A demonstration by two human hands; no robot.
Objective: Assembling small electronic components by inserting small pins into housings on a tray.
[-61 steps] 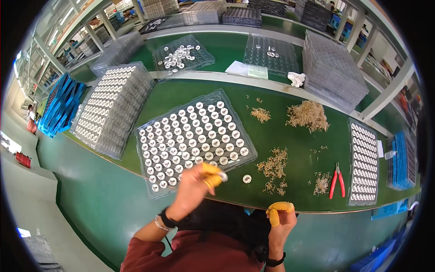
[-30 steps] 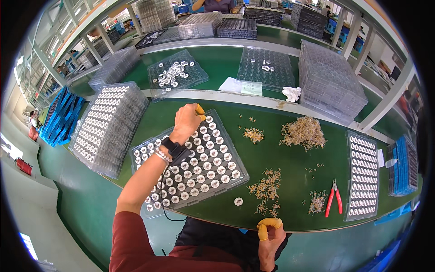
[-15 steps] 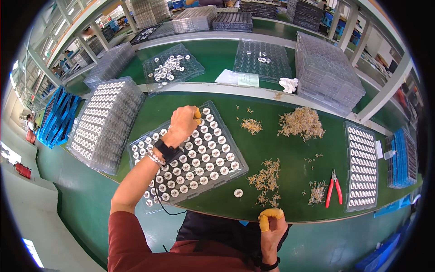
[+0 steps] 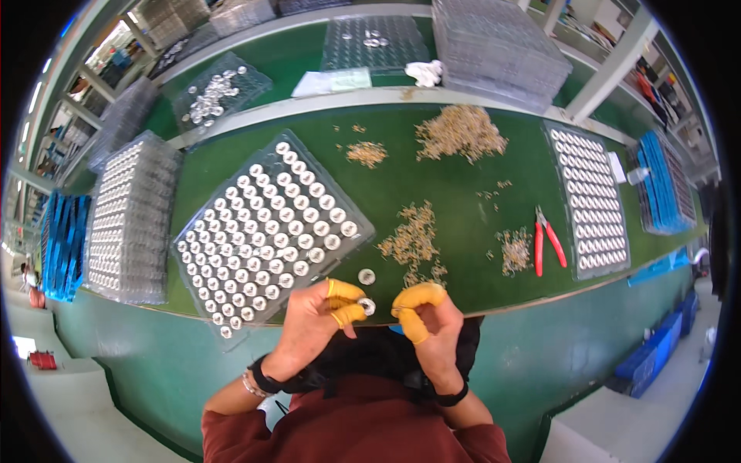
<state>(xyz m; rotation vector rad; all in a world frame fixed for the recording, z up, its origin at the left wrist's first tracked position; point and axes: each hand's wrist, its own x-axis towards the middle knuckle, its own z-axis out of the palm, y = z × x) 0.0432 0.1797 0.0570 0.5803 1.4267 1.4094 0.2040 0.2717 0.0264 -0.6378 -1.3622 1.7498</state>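
Over the near table edge, my left hand [image 4: 310, 322] pinches a small round white-rimmed part [image 4: 368, 307] between yellow-covered fingertips. Close by on the right, my right hand [image 4: 436, 332] is closed in a pinch, also with yellow finger covers. A tiny thin piece seems to show at its tips, too small to name. Another round white part [image 4: 367, 276] lies loose on the green table just beyond my hands. To the left, a clear plastic tray [image 4: 356, 211] holds rows of such round parts. A heap of tiny wire-legged pieces [image 4: 413, 238] lies ahead of my right hand.
Red-handled cutting pliers [image 4: 549, 245] lie at the right, beside a small pile of leaded pieces [image 4: 515, 251]. A filled tray [image 4: 590, 202] and blue trays [image 4: 665, 185] stand farther right. Stacked trays [image 4: 133, 220] rise at left. A large component heap [image 4: 460, 133] sits toward the back shelf.
My left hand has come back from the tray's far corner to the near edge, now with a round part in its fingers. My right hand has moved up beside it. The view has shifted.
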